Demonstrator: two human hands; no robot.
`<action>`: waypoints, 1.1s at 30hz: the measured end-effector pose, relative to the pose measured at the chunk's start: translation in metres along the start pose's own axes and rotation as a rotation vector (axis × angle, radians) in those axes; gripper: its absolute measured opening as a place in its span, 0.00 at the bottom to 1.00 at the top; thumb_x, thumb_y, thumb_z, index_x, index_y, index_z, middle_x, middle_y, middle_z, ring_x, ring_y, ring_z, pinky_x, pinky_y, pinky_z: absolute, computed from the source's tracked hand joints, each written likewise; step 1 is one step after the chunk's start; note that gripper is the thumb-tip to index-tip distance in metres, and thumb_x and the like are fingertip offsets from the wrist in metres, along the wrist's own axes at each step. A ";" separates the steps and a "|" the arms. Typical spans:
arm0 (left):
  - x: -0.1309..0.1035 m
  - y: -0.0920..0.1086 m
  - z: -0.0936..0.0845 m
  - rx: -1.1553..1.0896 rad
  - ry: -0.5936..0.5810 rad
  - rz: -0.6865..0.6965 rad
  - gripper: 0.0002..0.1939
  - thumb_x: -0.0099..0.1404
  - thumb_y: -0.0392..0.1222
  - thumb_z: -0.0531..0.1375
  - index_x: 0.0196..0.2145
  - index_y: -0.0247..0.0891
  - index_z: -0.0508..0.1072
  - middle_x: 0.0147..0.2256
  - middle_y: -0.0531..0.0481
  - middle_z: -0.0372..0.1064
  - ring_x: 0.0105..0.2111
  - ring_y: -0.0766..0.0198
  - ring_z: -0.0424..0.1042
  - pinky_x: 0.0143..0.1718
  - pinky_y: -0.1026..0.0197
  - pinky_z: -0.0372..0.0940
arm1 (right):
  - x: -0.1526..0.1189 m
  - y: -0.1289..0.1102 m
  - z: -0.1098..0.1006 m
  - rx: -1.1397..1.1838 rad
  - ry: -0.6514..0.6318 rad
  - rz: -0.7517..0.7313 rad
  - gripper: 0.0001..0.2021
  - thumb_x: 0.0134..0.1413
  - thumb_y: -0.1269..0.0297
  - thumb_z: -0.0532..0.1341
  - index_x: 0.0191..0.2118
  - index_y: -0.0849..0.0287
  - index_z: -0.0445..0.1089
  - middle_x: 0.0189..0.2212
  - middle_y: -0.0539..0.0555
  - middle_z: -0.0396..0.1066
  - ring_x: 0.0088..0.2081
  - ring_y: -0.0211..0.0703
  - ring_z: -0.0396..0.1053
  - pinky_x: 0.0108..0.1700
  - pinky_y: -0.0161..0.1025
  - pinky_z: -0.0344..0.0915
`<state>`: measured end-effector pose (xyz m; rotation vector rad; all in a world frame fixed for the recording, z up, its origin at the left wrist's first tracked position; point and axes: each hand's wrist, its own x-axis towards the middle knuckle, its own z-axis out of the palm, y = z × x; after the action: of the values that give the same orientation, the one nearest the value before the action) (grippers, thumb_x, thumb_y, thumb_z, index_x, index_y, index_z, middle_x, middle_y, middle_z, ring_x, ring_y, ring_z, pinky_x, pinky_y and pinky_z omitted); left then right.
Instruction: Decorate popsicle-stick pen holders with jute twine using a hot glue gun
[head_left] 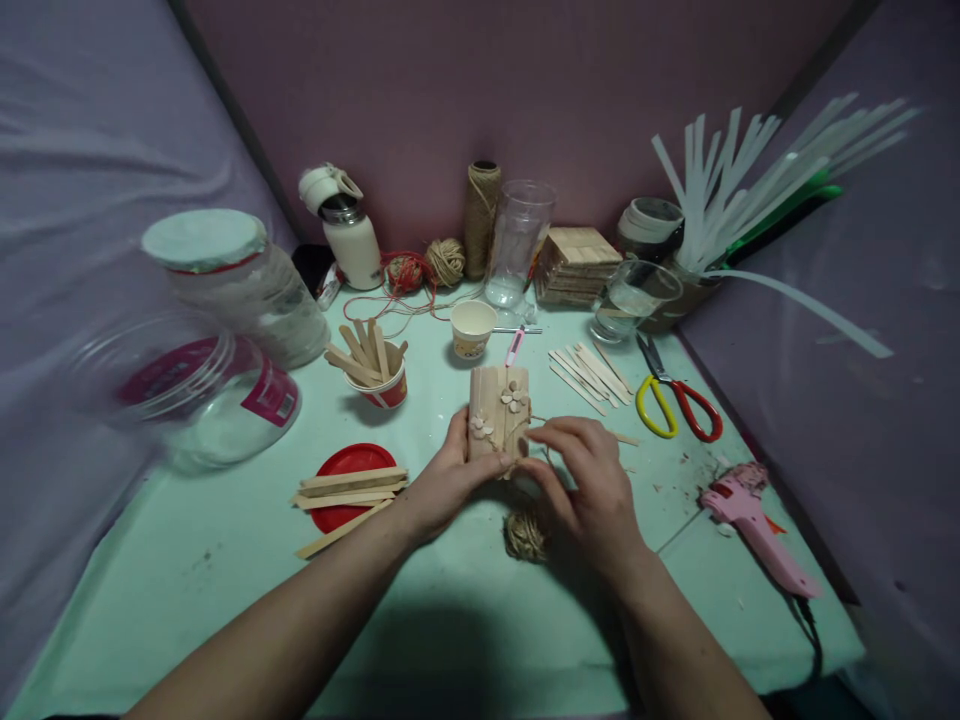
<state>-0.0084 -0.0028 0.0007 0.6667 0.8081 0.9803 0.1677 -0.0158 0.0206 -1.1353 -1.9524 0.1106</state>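
Observation:
A wooden-stick holder [491, 400] with small pale flowers on its front stands upright near the middle of the table. My left hand [450, 485] is closed round its left side and lower edge, the thumb across the bottom front. At the lower right of the holder is my right hand [585, 485], its thumb and index finger close together by the twine there; whether they pinch the twine is too small to tell. Below the holder lies a ball of twine [525, 537]. A pink-and-white pen-like tool [514, 346] shows just behind the holder's top.
Scissors [660, 385] and a pink glue gun [757, 530] with a cord lie at right. Loose sticks [589, 378] are behind my right hand. A red lid [352, 460] bears sticks at left, near a stick-filled cup [386, 390]. Jars, glasses and yarn line the back.

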 end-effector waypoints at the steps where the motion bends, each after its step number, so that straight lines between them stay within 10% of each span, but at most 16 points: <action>1: 0.000 0.000 0.000 0.010 0.003 -0.004 0.36 0.56 0.40 0.71 0.59 0.44 0.61 0.56 0.43 0.70 0.56 0.51 0.69 0.62 0.46 0.59 | 0.000 0.004 0.000 0.012 0.041 0.042 0.08 0.64 0.68 0.62 0.48 0.56 0.71 0.42 0.57 0.74 0.45 0.49 0.71 0.47 0.47 0.65; 10: 0.000 0.000 -0.003 0.194 -0.018 0.033 0.36 0.59 0.45 0.68 0.60 0.45 0.57 0.59 0.44 0.66 0.57 0.51 0.67 0.60 0.46 0.61 | 0.003 0.017 0.003 0.274 -0.020 0.541 0.10 0.60 0.59 0.63 0.44 0.56 0.74 0.37 0.54 0.79 0.39 0.48 0.75 0.42 0.43 0.70; 22: -0.001 0.005 0.004 0.526 0.098 0.188 0.41 0.56 0.42 0.66 0.61 0.38 0.50 0.60 0.37 0.62 0.57 0.51 0.67 0.59 0.49 0.62 | 0.003 -0.002 0.008 0.130 0.187 0.122 0.05 0.62 0.72 0.64 0.34 0.57 0.74 0.27 0.48 0.75 0.31 0.39 0.71 0.39 0.41 0.63; 33: -0.002 0.005 0.004 0.524 -0.008 0.123 0.45 0.52 0.38 0.70 0.62 0.39 0.52 0.57 0.40 0.66 0.55 0.51 0.69 0.54 0.54 0.65 | 0.002 -0.009 0.009 0.047 0.240 0.145 0.09 0.60 0.74 0.63 0.29 0.56 0.68 0.22 0.46 0.67 0.27 0.38 0.64 0.35 0.40 0.59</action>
<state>-0.0080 -0.0032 0.0075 1.1804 1.0386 0.8769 0.1549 -0.0168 0.0203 -1.2010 -1.6486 0.0924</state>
